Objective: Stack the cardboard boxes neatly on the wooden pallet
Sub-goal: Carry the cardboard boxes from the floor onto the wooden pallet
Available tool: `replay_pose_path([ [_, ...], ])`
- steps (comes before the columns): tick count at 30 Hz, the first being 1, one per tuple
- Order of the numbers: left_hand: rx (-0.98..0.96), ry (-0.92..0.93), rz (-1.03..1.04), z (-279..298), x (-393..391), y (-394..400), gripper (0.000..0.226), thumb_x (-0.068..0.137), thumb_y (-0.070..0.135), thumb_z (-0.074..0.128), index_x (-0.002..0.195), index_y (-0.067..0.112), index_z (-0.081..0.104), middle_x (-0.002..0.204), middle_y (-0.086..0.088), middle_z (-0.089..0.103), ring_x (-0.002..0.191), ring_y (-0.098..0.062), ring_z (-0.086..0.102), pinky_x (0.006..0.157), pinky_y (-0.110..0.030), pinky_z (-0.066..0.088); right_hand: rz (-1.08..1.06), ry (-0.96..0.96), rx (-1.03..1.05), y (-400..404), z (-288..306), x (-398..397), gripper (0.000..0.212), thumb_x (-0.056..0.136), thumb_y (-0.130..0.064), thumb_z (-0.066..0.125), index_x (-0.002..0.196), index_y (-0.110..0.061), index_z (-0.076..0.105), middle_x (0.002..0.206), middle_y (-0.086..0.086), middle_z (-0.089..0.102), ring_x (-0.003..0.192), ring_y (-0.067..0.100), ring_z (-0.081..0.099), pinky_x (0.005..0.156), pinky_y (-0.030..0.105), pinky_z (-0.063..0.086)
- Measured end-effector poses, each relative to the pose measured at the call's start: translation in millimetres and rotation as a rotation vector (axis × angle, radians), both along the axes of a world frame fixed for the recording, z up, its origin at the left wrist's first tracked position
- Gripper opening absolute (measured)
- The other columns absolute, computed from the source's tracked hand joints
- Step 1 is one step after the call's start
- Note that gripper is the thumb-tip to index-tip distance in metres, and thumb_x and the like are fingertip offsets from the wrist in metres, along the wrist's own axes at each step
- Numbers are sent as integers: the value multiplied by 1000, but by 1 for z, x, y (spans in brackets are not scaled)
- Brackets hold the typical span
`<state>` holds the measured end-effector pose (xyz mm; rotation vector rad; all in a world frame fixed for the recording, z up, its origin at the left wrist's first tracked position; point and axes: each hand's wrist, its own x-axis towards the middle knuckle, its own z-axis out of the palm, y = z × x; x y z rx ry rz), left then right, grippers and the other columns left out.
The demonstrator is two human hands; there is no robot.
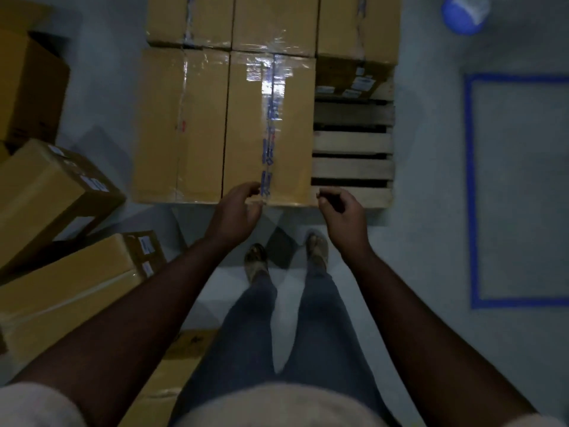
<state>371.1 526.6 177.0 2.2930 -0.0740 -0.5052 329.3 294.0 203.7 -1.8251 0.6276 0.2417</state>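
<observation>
At the pallet (pixel 352 167) edge, both hands — left hand (pixel 237 208), right hand (pixel 340 211) — hover loosely curled, empty; boxes' labels blur.

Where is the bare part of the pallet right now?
Head view, right of centre: the bare pallet slats lie beside the taped box, just beyond the right hand.

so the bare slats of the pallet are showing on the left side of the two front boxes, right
Not quite. In the head view the bare slats of the wooden pallet show on the right side of the two front boxes, beyond the right hand, not the left.
</observation>
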Motion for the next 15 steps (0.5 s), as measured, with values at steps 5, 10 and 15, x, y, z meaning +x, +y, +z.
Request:
replay_pose_path([
  [5,-110,15,-207,104,-52,-49,29,99,18,63,128,16,65,110,0,72,99,-11,68,83,-20,53,-344,-32,253,-31,104,-84,14,100,-18,66,113,-21,70,109,2,76,104,21,73,91,42,59],
  [10,-120,-61,-522,145,-112,-130,27,99,15,64,125,15,67,113,-1,73,99,-11,70,87,-26,55,-669,-137,402,-88,149,-198,13,103,-13,60,114,-18,67,107,3,76,89,16,72,81,34,57],
  [15,-77,-108,-789,156,-228,-251,24,97,10,63,120,10,70,105,4,69,86,-9,67,73,-4,43,-939,-252,396,-157,162,-370,20,99,-7,63,116,-17,68,100,4,77,87,17,71,76,30,54],
])
